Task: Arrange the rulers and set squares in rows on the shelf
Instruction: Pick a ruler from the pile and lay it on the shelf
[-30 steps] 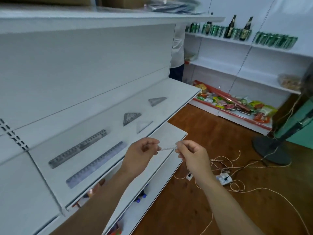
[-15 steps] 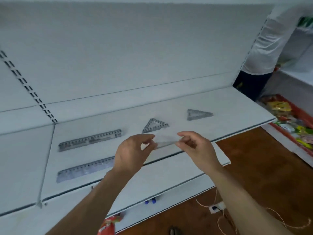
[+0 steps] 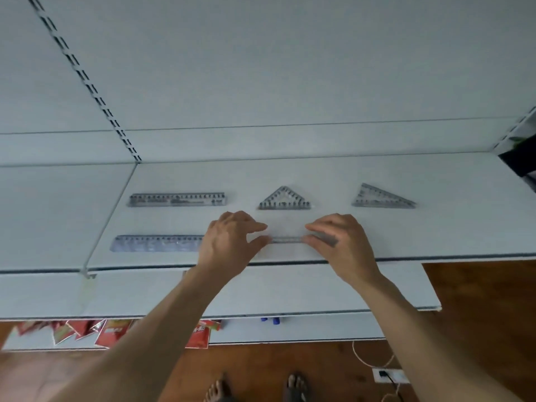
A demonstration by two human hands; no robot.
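- The shelf (image 3: 377, 242) carries two rows.
- Back ruler (image 3: 177, 199) and front ruler (image 3: 156, 243) lie at the left.
- Middle set square (image 3: 284, 199) and right set square (image 3: 381, 197) lie in the back row.
- Left grip (image 3: 229, 242) and right grip (image 3: 345, 245) pinch the ends of a clear set square (image 3: 285, 240) in the front row.

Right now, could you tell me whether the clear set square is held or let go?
Held: the left hand and right hand pinch the clear set square by its ends, at the shelf front.
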